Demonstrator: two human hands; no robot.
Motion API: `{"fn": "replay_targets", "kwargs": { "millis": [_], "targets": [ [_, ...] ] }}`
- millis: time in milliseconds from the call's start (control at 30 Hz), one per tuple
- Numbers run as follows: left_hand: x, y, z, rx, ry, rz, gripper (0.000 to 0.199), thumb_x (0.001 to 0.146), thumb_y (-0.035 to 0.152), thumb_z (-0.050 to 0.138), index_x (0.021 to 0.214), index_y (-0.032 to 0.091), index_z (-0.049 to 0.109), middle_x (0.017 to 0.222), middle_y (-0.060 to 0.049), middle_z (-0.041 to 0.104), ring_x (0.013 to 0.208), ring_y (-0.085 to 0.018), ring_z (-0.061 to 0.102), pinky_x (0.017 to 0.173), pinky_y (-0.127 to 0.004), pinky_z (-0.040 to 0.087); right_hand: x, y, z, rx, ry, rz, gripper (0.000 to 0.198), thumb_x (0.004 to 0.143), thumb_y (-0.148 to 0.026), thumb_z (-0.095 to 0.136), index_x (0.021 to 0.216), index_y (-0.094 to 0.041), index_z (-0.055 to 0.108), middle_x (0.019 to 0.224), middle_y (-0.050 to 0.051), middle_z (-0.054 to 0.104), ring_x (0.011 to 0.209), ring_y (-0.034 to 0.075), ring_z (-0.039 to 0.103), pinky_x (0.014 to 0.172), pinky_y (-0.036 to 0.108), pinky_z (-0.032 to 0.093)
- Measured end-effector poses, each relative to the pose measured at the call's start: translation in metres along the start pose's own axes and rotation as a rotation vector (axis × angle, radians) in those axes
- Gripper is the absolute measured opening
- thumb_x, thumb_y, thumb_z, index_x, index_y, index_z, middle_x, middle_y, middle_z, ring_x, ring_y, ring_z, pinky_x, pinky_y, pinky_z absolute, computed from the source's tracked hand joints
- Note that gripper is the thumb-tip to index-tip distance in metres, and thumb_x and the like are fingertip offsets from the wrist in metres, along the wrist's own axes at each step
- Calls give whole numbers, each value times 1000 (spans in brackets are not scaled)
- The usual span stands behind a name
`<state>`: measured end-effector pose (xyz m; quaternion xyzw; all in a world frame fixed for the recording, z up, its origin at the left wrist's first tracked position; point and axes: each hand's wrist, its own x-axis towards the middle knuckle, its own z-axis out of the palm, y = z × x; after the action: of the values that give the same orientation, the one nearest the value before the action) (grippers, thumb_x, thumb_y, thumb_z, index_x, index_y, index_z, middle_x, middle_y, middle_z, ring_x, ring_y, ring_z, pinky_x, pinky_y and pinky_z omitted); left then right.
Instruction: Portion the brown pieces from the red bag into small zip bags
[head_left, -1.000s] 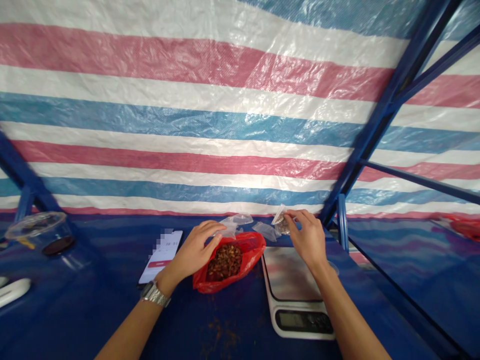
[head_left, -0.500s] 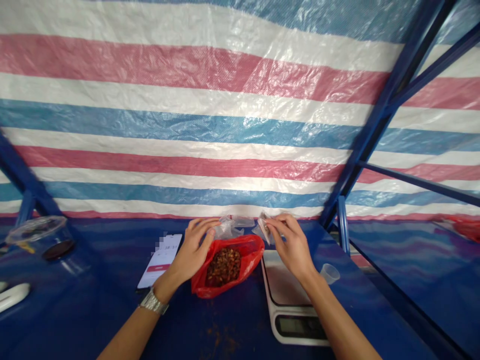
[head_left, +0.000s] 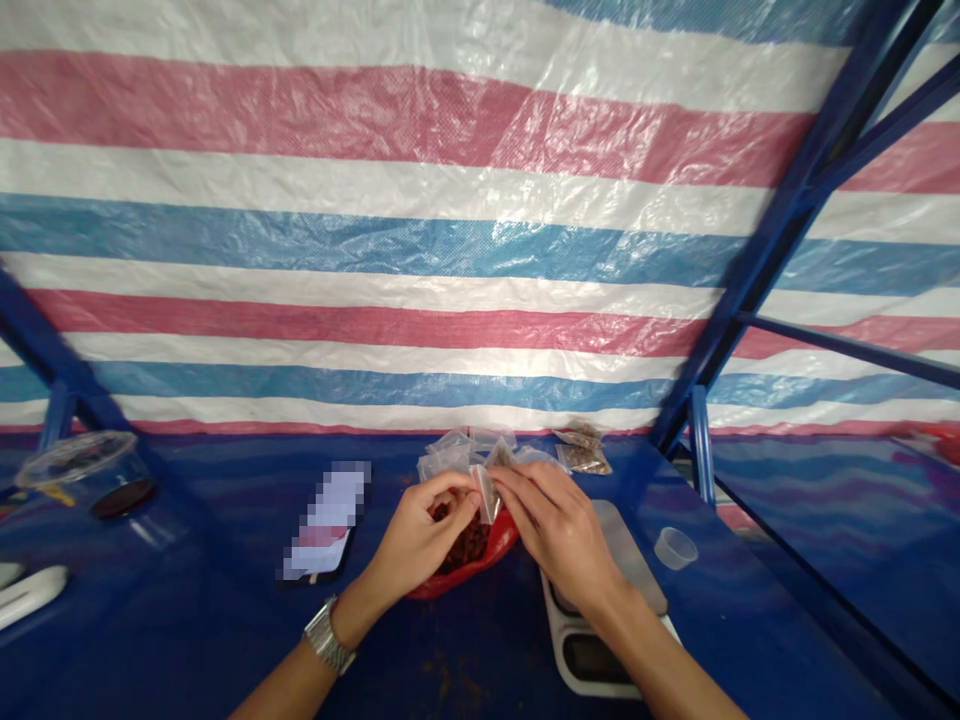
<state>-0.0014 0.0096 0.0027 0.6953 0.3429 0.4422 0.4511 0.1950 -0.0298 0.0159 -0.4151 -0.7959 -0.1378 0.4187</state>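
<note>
a small clear plastic bag (head_left: 486,487) is pinched between both hands just above a red bag of brown dried pieces (head_left: 466,548) on a blue table (head_left: 187,640). the left hand (head_left: 420,535), with a wristwatch, is curled, its fingertips gripping the bag's left edge; the right hand (head_left: 559,530) is stretched across from the right, fingers pinching the other edge. to open it well, the two film layers are best rubbed apart gently, kept over the red bag. a scale (head_left: 600,620) is lying under the right wrist; more clear bags (head_left: 465,450) are seen behind.
</note>
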Motion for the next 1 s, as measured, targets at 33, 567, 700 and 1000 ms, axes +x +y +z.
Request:
{"fn": "replay_targets", "kwargs": {
  "millis": [33,567,700,1000],
  "targets": [
    [1,0,-1,-31,3,-18,24,92,41,68,94,18,73,83,-3,73,75,-17,67,72,-26,54,0,-1,0,35,-8,17,27,106,-19,53,130,-22,65,105,8,75,91,23,71,84,38,56],
    [6,-5,-6,8,38,-38,25,90,42,71,85,17,75,82,-3,73,78,-18,68,75,-26,53,-2,-9,15,298,-51,198,9,103,-20,58,104,-23,67,100,6,73,94,23,71,88,36,57],
    [4,-7,-4,-9,9,-63,28,90,46,71,88,18,72,79,-1,70,71,-16,65,68,-25,51,-2,-9,16,319,-43,232,10,100,-19,59,98,-23,68,95,5,73,90,22,70,85,35,55],
    [1,-6,0,-53,-58,-88,28,95,48,65,95,19,65,72,1,65,60,-13,61,54,-21,42,-3,-8,17,310,-87,288,9,100,-19,59,95,-24,64,89,2,73,83,21,70,78,32,53]
  ]
}}
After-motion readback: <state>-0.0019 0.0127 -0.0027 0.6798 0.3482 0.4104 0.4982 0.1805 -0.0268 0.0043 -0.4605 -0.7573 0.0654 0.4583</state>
